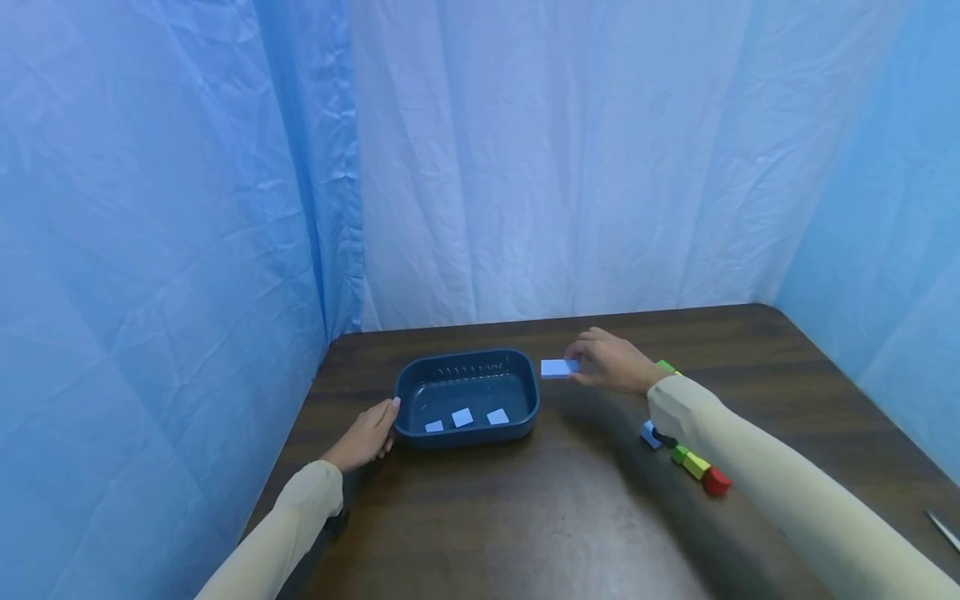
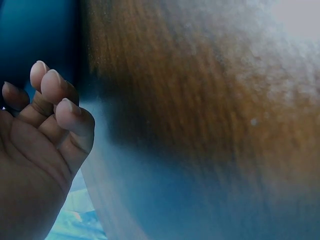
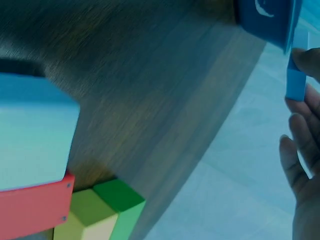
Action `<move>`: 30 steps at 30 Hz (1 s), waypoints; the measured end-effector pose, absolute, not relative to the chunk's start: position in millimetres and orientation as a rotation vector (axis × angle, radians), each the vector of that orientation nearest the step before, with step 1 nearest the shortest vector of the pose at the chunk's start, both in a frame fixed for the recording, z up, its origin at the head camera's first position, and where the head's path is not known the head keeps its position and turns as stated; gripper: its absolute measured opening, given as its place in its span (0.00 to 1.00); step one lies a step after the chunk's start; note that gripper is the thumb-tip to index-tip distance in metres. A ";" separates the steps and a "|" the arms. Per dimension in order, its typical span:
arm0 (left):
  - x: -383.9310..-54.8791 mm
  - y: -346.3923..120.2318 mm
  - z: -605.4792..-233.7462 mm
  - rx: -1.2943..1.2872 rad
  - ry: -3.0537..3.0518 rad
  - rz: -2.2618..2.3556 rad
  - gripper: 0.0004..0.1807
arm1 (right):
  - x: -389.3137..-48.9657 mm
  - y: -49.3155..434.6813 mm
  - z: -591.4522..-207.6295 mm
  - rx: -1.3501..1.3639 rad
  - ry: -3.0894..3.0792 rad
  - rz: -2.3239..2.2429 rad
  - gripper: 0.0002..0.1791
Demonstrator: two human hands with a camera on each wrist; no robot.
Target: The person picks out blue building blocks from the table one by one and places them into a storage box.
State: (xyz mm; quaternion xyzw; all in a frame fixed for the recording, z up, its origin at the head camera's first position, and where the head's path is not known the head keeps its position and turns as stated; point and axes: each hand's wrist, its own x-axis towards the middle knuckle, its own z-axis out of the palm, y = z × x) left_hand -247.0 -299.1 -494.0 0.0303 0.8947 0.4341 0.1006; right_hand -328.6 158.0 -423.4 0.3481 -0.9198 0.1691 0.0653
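Observation:
A dark blue plastic basin (image 1: 467, 438) stands on the table. Inside it, toward the near side, lie three light blue blocks (image 1: 462, 417). My left hand (image 1: 369, 435) holds the basin's left end, thumb at the rim and the other fingers bent below it. In the left wrist view those fingers (image 2: 70, 116) curl close beside the basin wall (image 2: 40, 40). Just off the basin's right end, my right hand (image 1: 609, 363) pinches a light blue rectangular block (image 1: 557, 368) between thumb and fingers. The right wrist view shows this block (image 3: 296, 82) near the basin's edge (image 3: 265, 20).
Near my right forearm sit a blue block (image 1: 650, 434), a green one (image 1: 679, 454), a yellow one (image 1: 696, 465) and a red one (image 1: 717, 482). Another green block (image 1: 665, 366) shows behind the right wrist. A thin metallic object (image 1: 943, 530) lies at the right edge. Blue curtains (image 1: 585, 167) surround the table.

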 end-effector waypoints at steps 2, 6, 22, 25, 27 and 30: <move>-246.7 -298.8 -494.0 0.089 2.644 1.283 0.25 | -328.1 153.9 -424.3 1.045 -2.776 0.512 0.16; -246.3 -298.8 -494.5 0.086 2.645 1.279 0.25 | -327.4 145.3 -424.9 1.031 -2.782 0.521 0.17; -247.5 -298.0 -492.9 0.105 2.651 1.273 0.25 | -324.3 115.7 -423.3 1.058 -2.798 0.501 0.16; -247.0 -298.3 -492.8 0.099 2.650 1.275 0.25 | -324.6 109.3 -422.0 1.087 -2.790 0.481 0.17; -246.1 -298.1 -492.2 0.093 2.652 1.275 0.25 | -324.0 104.3 -421.3 1.104 -2.788 0.478 0.17; -245.3 -297.5 -491.7 0.087 2.655 1.276 0.25 | -322.3 97.3 -420.6 1.117 -2.794 0.472 0.16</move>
